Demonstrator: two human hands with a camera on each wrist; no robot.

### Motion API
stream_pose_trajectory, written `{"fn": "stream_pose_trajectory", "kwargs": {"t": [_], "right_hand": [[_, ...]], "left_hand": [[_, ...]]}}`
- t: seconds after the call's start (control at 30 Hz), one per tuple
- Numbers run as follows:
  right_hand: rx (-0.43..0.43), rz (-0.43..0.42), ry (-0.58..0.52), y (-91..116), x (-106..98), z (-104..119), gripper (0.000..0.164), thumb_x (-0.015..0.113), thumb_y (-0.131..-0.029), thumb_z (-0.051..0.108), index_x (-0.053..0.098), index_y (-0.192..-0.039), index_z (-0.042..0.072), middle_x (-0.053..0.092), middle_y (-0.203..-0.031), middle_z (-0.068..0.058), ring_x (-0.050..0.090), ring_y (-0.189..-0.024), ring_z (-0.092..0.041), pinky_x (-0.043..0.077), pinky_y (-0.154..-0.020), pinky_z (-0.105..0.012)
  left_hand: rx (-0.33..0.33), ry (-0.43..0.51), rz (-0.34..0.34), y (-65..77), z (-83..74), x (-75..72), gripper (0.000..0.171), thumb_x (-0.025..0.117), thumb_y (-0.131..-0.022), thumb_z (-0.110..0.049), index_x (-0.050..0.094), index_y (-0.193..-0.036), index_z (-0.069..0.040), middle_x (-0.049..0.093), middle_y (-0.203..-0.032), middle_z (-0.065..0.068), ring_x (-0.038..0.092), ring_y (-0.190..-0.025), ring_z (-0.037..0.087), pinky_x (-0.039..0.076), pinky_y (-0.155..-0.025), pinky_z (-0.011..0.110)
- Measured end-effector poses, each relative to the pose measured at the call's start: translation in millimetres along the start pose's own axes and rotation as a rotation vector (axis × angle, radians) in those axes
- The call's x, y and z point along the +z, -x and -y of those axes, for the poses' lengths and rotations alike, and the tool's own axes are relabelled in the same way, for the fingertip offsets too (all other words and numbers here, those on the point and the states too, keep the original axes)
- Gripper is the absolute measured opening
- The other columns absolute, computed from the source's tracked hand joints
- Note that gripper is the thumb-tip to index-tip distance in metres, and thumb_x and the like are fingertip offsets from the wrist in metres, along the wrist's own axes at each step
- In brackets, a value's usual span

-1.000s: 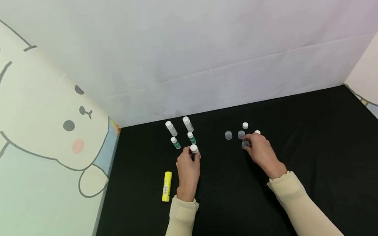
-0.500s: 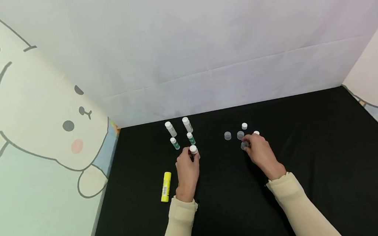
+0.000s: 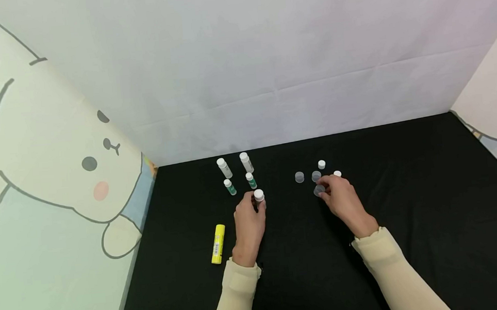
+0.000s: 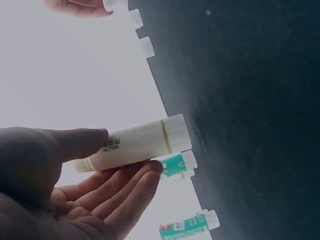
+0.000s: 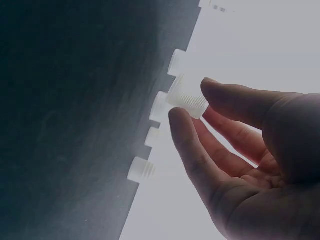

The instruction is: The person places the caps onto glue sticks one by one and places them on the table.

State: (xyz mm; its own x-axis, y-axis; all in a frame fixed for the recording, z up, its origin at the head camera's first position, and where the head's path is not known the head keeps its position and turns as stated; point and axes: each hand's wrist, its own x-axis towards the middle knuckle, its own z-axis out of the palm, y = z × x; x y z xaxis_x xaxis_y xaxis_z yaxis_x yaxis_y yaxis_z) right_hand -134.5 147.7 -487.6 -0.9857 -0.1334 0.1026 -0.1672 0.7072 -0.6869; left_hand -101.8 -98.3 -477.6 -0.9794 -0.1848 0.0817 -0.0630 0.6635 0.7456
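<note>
My left hand grips a pale glue stick between the thumb and fingers, its white top facing up. Whether its lower end touches the black cloth I cannot tell. Between the thumb and a finger of my right hand is a translucent ribbed cap, pinched by its sides. Just beyond that hand are two more clear caps, one farther left and one close behind. Small white caps lie there too, one at the back and one partly hidden by the right hand.
Two white tubes stand at the back left, with two smaller green-labelled tubes in front of them. A yellow glue stick lies left of my left forearm. Black cloth covers the table; a pale wall sheet rises behind.
The left hand has shifted slightly right with the glue stick. The clear cap in the right hand has moved slightly left; the other things stay in place.
</note>
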Motion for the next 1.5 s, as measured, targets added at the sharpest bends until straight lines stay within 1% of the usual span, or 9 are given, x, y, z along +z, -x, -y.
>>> {"fn": "stream_pose_trajectory", "kwargs": {"t": [0.2,0.4,0.6,0.73,0.9,1.17,1.5], "right_hand": [[-0.005,0.001,-0.006,1,-1,7,0.025,0.075,-0.094,-0.006,0.072,-0.118,-0.007,0.071,-0.108,-0.022,0.071,-0.094,-0.037,0.059,-0.081,-0.054],[-0.017,-0.006,-0.014,3,-1,13,0.024,0.075,-0.094,-0.005,0.071,-0.118,-0.007,0.069,-0.11,-0.023,0.071,-0.096,-0.038,0.059,-0.083,-0.054],[-0.034,-0.004,-0.037,6,-2,22,0.026,0.075,-0.094,-0.003,0.071,-0.12,-0.006,0.07,-0.11,-0.021,0.072,-0.096,-0.037,0.059,-0.084,-0.055],[-0.04,0.004,-0.063,8,-2,28,0.03,0.075,-0.095,-0.003,0.07,-0.125,-0.005,0.07,-0.113,-0.021,0.072,-0.098,-0.038,0.06,-0.086,-0.054],[-0.057,0.001,-0.097,11,-4,36,0.033,0.075,-0.096,-0.002,0.069,-0.129,-0.004,0.07,-0.115,-0.021,0.073,-0.099,-0.037,0.061,-0.085,-0.053],[-0.063,0.01,-0.129,16,-7,46,0.028,0.073,-0.098,-0.001,0.07,-0.126,-0.004,0.07,-0.113,-0.019,0.074,-0.099,-0.037,0.062,-0.084,-0.052],[-0.07,0.041,-0.175,16,-8,51,0.027,0.072,-0.099,-0.001,0.07,-0.125,-0.003,0.07,-0.116,-0.019,0.073,-0.102,-0.034,0.061,-0.087,-0.05]], "left_hand": [[0.028,-0.003,0.014,1.6,-5.0,-0.6,0.027,0.074,-0.1,-0.006,0.068,-0.125,-0.002,0.074,-0.119,0.016,0.072,-0.104,0.03,0.061,-0.088,0.046],[0.034,-0.008,0.033,3.9,-6.5,-1.2,0.027,0.074,-0.1,-0.007,0.068,-0.126,-0.002,0.074,-0.122,0.016,0.072,-0.106,0.03,0.061,-0.09,0.046],[0.033,-0.012,0.054,9.5,-10.1,-1.0,0.028,0.074,-0.1,-0.009,0.068,-0.127,-0.001,0.073,-0.122,0.017,0.072,-0.109,0.031,0.06,-0.092,0.047],[0.043,-0.039,0.08,14.8,-12.8,1.3,0.03,0.076,-0.099,-0.01,0.067,-0.127,-0.001,0.072,-0.123,0.016,0.071,-0.11,0.03,0.06,-0.093,0.047],[0.065,-0.06,0.099,20.3,-17.1,3.9,0.029,0.076,-0.099,-0.011,0.068,-0.126,-0.003,0.072,-0.119,0.014,0.071,-0.106,0.027,0.06,-0.091,0.046],[0.095,-0.075,0.115,24.4,-22.5,4.7,0.028,0.078,-0.098,-0.011,0.069,-0.123,-0.004,0.072,-0.114,0.012,0.071,-0.101,0.025,0.06,-0.089,0.046],[0.105,-0.083,0.143,28.0,-24.3,4.3,0.028,0.078,-0.098,-0.013,0.07,-0.124,-0.005,0.071,-0.113,0.011,0.07,-0.097,0.023,0.061,-0.089,0.046]]}}
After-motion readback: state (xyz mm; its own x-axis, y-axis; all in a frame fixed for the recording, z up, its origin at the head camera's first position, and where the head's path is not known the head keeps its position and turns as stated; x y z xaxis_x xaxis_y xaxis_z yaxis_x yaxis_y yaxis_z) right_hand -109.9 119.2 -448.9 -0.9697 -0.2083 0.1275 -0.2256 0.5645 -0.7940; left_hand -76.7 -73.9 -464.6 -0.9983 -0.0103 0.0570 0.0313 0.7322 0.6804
